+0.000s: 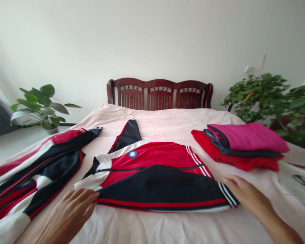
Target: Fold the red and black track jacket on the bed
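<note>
A red, navy and white zip-up track jacket point(155, 169) lies flat in the middle of the bed, one navy sleeve folded across its front and another pointing toward the headboard. My left hand point(71, 210) rests on the jacket's near left corner by the collar, fingers together and pressed on the cloth. My right hand point(241, 191) lies on the striped cuff at the jacket's right end, fingers stretched out flat on the fabric.
Another jacket of the same colours point(33, 169) lies spread at the left. A folded stack of red, navy and pink clothes point(244, 145) sits at the right. The pink bedsheet point(162, 122) reaches a wooden headboard point(160, 93). Potted plants stand on both sides.
</note>
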Demonstrator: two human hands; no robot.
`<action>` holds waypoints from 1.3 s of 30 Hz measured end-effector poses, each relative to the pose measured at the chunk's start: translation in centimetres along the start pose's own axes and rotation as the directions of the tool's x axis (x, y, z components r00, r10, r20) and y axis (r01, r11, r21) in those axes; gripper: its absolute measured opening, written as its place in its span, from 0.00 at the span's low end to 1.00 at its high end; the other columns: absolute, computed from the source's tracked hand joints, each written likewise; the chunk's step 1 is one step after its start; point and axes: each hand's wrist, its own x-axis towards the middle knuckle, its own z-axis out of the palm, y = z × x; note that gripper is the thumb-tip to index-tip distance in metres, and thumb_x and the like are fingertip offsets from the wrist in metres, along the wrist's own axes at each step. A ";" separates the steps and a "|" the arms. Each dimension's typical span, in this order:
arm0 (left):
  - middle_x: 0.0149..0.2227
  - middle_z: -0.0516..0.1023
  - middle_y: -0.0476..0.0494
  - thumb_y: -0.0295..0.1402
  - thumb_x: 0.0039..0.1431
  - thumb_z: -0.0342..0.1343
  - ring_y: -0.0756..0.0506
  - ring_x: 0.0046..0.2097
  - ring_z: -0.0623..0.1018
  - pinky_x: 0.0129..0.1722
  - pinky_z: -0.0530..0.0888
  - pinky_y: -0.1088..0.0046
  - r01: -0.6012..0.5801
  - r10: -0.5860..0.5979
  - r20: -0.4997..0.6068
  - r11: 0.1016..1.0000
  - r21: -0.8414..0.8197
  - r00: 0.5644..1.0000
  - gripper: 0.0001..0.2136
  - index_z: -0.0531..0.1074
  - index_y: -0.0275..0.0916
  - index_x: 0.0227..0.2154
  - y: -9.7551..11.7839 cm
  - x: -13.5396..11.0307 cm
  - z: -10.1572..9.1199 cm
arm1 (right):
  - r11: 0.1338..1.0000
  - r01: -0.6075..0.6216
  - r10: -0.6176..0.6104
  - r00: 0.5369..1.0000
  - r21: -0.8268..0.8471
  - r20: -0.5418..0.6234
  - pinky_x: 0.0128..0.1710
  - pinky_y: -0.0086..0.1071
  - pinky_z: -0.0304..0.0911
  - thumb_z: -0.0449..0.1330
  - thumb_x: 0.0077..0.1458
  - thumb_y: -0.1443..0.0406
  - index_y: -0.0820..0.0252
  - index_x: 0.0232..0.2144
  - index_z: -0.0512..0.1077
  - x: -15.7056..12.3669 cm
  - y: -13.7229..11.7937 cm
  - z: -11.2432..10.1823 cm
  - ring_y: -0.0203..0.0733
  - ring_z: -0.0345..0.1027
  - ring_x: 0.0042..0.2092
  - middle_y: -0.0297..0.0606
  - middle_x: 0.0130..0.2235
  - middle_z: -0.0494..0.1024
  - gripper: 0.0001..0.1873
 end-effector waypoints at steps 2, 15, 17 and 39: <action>0.46 0.82 0.49 0.36 0.65 0.50 0.45 0.44 0.80 0.45 0.76 0.69 0.022 -0.020 0.051 0.999 -0.032 0.998 0.12 0.76 0.48 0.47 1.8 1.6 0.7 | 0.989 0.146 -0.146 0.989 -0.026 -0.010 0.54 0.44 0.66 0.48 0.60 0.50 0.57 0.44 0.76 0.0 -3.5 0.5 0.52 0.73 0.51 0.46 0.48 0.80 0.24; 0.70 0.52 0.46 0.46 0.69 0.44 0.38 0.69 0.56 0.66 0.59 0.52 0.082 -0.010 0.330 0.975 -0.206 0.944 0.27 0.46 0.55 0.68 4.0 6.4 8.8 | 0.802 0.552 -0.459 0.813 -0.227 0.358 0.67 0.54 0.44 0.45 0.64 0.50 0.54 0.66 0.58 0.4 -9.8 8.7 0.52 0.48 0.69 0.44 0.67 0.58 0.32; 0.70 0.52 0.46 0.46 0.68 0.45 0.38 0.69 0.58 0.64 0.61 0.53 0.094 -0.028 0.334 0.979 -0.183 0.942 0.28 0.46 0.56 0.68 3.6 5.7 8.8 | 0.802 0.527 -0.440 0.839 -0.280 0.319 0.67 0.55 0.42 0.46 0.64 0.50 0.54 0.65 0.60 1.2 -7.6 8.3 0.52 0.49 0.68 0.43 0.67 0.60 0.31; 0.70 0.55 0.43 0.49 0.68 0.41 0.36 0.70 0.52 0.66 0.51 0.48 0.319 -0.241 0.412 0.938 -0.133 0.879 0.25 0.57 0.52 0.66 -1.7 15.1 16.0 | 0.838 0.461 -0.334 0.856 -0.292 0.394 0.65 0.57 0.45 0.43 0.63 0.49 0.50 0.67 0.55 10.6 -7.2 10.6 0.55 0.45 0.69 0.36 0.70 0.52 0.33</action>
